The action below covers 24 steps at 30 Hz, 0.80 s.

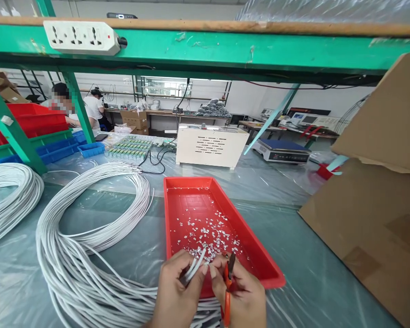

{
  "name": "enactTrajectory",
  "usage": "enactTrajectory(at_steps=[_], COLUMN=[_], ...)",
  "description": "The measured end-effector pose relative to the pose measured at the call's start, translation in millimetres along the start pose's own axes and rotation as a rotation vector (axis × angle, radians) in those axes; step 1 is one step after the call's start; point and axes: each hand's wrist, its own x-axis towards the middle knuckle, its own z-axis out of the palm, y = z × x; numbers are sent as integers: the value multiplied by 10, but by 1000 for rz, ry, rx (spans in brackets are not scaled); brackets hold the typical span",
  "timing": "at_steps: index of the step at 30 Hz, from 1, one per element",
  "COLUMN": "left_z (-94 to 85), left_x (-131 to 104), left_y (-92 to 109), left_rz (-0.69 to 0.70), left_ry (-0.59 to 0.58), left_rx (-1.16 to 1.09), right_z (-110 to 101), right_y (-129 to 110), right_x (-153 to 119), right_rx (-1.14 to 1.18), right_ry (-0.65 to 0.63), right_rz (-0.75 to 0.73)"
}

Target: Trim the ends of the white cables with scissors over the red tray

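Near the bottom centre, my left hand (179, 287) is closed around the ends of white cables (195, 266). Beside it, my right hand (241, 291) holds orange-handled scissors (227, 291) against the palm, dark blades pointing up. The thumbs and fingertips of both hands meet at a cable end, over the near part of a red tray (187, 182). Small silvery scraps (215, 237) lie scattered in the tray. A large coil of white cable (99, 241) spreads to the left and passes under my hands.
Another cable coil (13, 200) lies far left. Behind the tray stand a cream metal box (212, 148) and a scale (282, 152). Cardboard (369, 228) rises at the right. A green shelf beam (205, 50) crosses above. Two people sit in the left background.
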Motion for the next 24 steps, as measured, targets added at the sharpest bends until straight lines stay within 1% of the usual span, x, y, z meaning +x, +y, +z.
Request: enactTrajectory(at_steps=[2,4,7,10,14,19,22,24], left_z=[-1,-11,-33,-50,-55,-65,-89,-108], left_x=[-7,-15,-16,3,19,0,14,40], left_y=[7,20,45,71,82,96,124,135], left_rz=[-12,-30,-53,-74,-74,-70,-77,-120], left_ry=[-23,-49,-71,-60,-40,-52,-117,-180], left_rx=[-14,-56,-142,-219,-245,-241,-260,-288], right_z=[-24,-45,-57,-66,-93,-117,-127,-129], right_y=[0,-7,-26,-36,-24,-23,-48,-66], right_x=[17,42,71,88,109,120,111,104], right_rx=[12,48,112,135,151,89,54,45], right_ry=[-76,-124,-125,-129,-142,-127,-141,-149], right_rz=[21,48,98,123,158,120,85,64])
